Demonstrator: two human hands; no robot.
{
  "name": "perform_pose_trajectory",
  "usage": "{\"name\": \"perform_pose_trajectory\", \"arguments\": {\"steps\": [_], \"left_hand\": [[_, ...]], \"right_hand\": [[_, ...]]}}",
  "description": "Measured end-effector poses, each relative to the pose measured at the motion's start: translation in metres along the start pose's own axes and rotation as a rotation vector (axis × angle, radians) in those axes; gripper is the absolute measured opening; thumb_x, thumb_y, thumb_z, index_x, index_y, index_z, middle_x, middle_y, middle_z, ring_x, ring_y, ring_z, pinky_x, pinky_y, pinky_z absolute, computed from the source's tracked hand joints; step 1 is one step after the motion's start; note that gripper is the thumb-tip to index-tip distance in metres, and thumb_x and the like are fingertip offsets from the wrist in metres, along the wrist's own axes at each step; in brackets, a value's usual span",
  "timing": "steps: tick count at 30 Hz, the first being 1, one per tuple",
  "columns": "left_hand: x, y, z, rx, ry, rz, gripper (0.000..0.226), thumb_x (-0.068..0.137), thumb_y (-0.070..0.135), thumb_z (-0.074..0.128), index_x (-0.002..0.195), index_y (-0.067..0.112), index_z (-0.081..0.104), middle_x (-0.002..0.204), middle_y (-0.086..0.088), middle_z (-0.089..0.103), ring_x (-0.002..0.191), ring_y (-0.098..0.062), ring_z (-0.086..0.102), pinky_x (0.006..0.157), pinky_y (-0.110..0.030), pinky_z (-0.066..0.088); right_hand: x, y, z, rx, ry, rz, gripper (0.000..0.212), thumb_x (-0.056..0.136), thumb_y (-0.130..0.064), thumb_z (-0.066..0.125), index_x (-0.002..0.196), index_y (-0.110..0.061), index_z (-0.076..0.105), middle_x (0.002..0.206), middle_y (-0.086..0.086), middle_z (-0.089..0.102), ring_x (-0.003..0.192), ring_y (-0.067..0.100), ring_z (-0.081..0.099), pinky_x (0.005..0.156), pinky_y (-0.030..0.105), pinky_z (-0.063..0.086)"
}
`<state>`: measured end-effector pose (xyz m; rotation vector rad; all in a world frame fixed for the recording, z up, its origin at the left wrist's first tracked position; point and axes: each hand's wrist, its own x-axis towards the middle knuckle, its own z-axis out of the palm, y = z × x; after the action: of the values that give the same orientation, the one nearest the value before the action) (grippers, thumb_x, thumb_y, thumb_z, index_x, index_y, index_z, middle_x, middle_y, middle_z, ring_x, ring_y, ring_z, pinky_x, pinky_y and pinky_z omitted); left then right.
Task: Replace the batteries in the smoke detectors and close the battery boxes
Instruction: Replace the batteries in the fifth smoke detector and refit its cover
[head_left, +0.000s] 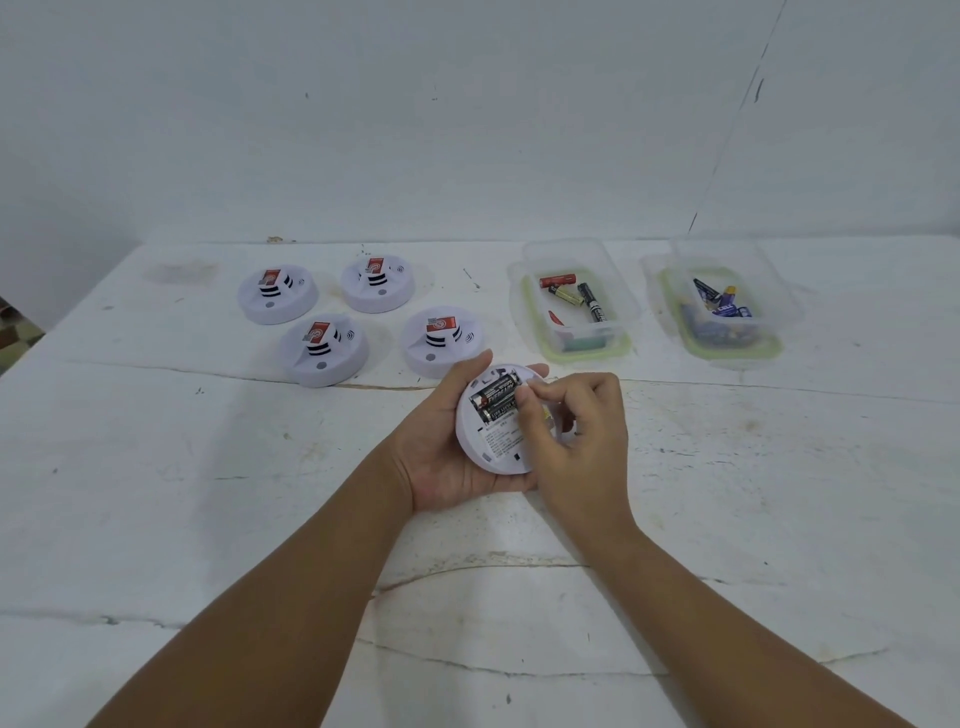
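Note:
My left hand (441, 452) grips a white round smoke detector (498, 441) turned back-side up above the table. Its battery box is open and two black batteries (496, 397) lie side by side in it. My right hand (571, 436) has its fingers curled, and the fingertips touch the right end of the batteries. Something small and yellowish shows under the right fingers; I cannot tell what it is. Several more white detectors, such as one (441, 338) just behind my hands, sit face up on the table.
Two clear plastic containers stand at the back right: the nearer one (623, 312) holds red, yellow and black batteries, the farther one (779, 306) holds blue batteries. The white table (208, 519) is cracked and scuffed. A white wall rises behind it.

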<state>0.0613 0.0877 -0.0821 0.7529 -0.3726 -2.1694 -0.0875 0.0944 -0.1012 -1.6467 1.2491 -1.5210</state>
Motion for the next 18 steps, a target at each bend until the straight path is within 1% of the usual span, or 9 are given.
{"name": "perform_pose_trajectory", "arguments": {"steps": [4, 7, 10, 12, 15, 16, 18], "left_hand": [[0.0008, 0.0006, -0.0017, -0.007, -0.005, -0.013, 0.063, 0.099, 0.057, 0.054, 0.154, 0.027, 0.047, 0.144, -0.006, 0.060, 0.133, -0.030, 0.055, 0.105, -0.057, 0.048], [0.0006, -0.0001, -0.0027, -0.004, 0.001, -0.012, 0.064, 0.098, 0.056, 0.055, 0.154, 0.026, 0.048, 0.146, -0.006, 0.059, 0.135, -0.030, 0.053, 0.107, -0.058, 0.047], [0.0001, -0.0003, -0.0039, 0.000, 0.008, -0.006, 0.064, 0.097, 0.055, 0.056, 0.153, 0.024, 0.050, 0.144, -0.004, 0.061, 0.132, -0.030, 0.056, 0.109, -0.057, 0.044], [0.0005, -0.0007, -0.0043, -0.008, 0.013, -0.007, 0.062, 0.098, 0.054, 0.056, 0.151, 0.024, 0.053, 0.143, -0.004, 0.062, 0.128, -0.029, 0.059, 0.107, -0.057, 0.046], [0.0009, -0.0006, -0.0052, -0.014, 0.017, 0.003, 0.062, 0.097, 0.053, 0.058, 0.151, 0.024, 0.053, 0.148, -0.004, 0.058, 0.135, -0.030, 0.054, 0.110, -0.058, 0.043], [0.0011, -0.0004, -0.0052, -0.018, 0.015, 0.003, 0.061, 0.097, 0.053, 0.058, 0.150, 0.024, 0.054, 0.150, -0.004, 0.057, 0.136, -0.030, 0.052, 0.110, -0.058, 0.043], [0.0012, -0.0006, -0.0034, -0.037, 0.011, 0.001, 0.057, 0.096, 0.052, 0.058, 0.146, 0.024, 0.057, 0.148, -0.006, 0.058, 0.134, -0.031, 0.055, 0.106, -0.058, 0.048]], "right_hand": [[0.0027, 0.0009, -0.0004, -0.018, -0.045, -0.031, 0.005, 0.093, -0.012, 0.078, 0.094, -0.010, 0.073, 0.100, 0.001, 0.050, 0.091, 0.002, 0.058, 0.086, 0.013, 0.046], [0.0011, 0.0022, -0.0011, -0.022, -0.035, -0.022, 0.005, 0.093, -0.014, 0.078, 0.094, -0.012, 0.074, 0.100, -0.001, 0.051, 0.092, 0.005, 0.059, 0.085, 0.015, 0.046], [-0.0009, 0.0018, -0.0005, -0.033, -0.038, -0.045, 0.008, 0.093, -0.019, 0.075, 0.093, -0.011, 0.074, 0.098, -0.001, 0.050, 0.090, 0.011, 0.059, 0.089, 0.027, 0.053], [-0.0002, 0.0023, -0.0007, -0.065, -0.053, -0.074, 0.008, 0.094, -0.019, 0.073, 0.092, -0.011, 0.073, 0.096, -0.001, 0.049, 0.088, 0.013, 0.058, 0.090, 0.031, 0.054], [0.0015, 0.0040, -0.0003, -0.108, -0.066, -0.095, 0.010, 0.095, -0.021, 0.072, 0.089, -0.013, 0.072, 0.094, 0.001, 0.049, 0.086, 0.019, 0.057, 0.079, 0.032, 0.052], [0.0017, 0.0047, -0.0003, -0.114, -0.066, -0.095, 0.010, 0.095, -0.021, 0.072, 0.088, -0.014, 0.072, 0.095, 0.001, 0.049, 0.085, 0.018, 0.057, 0.078, 0.031, 0.051], [0.0021, 0.0047, -0.0010, -0.092, -0.061, -0.067, 0.008, 0.095, -0.018, 0.074, 0.088, -0.014, 0.073, 0.095, 0.002, 0.050, 0.086, 0.010, 0.057, 0.083, 0.023, 0.050]]}}
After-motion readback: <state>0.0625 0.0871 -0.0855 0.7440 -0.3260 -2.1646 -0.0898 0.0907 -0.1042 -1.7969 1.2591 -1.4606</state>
